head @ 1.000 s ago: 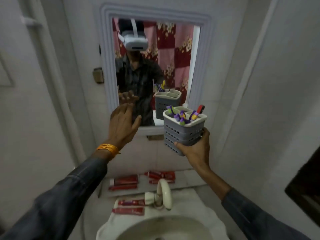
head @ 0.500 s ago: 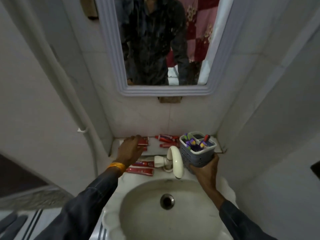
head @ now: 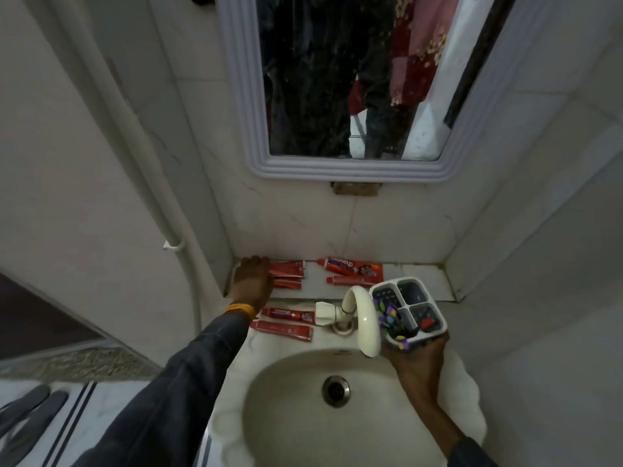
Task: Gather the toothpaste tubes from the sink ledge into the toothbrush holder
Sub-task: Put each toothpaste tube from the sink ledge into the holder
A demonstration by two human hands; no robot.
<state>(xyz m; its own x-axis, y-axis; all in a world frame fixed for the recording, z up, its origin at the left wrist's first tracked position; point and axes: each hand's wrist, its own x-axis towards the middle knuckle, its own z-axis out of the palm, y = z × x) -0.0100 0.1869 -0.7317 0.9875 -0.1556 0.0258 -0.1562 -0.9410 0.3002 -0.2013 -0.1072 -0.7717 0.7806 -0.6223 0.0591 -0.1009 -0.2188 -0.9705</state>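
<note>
Since half a second ago, the left hand (head: 253, 284) has slid further left along the ledge (head: 418, 274), fingers flat over the ends of two red toothpaste tubes (head: 286, 273) (whether it grips them, I cannot tell). The right hand (head: 421, 362) clasps the grey holder (head: 409, 308) beside the tap (head: 362, 318). Four more tubes lie on the ledge and sink (head: 236, 419) rim.

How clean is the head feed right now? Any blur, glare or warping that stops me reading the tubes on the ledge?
Head view: dim, flat light, no glare; wide-angle warping bends the walls and the mirror frame. The toothpaste tubes are sharp enough to count, though their print is soft. The left hand hides the ends of the far-left pair; the right hand holds the toothbrush holder, whose compartments sit in shadow.
</note>
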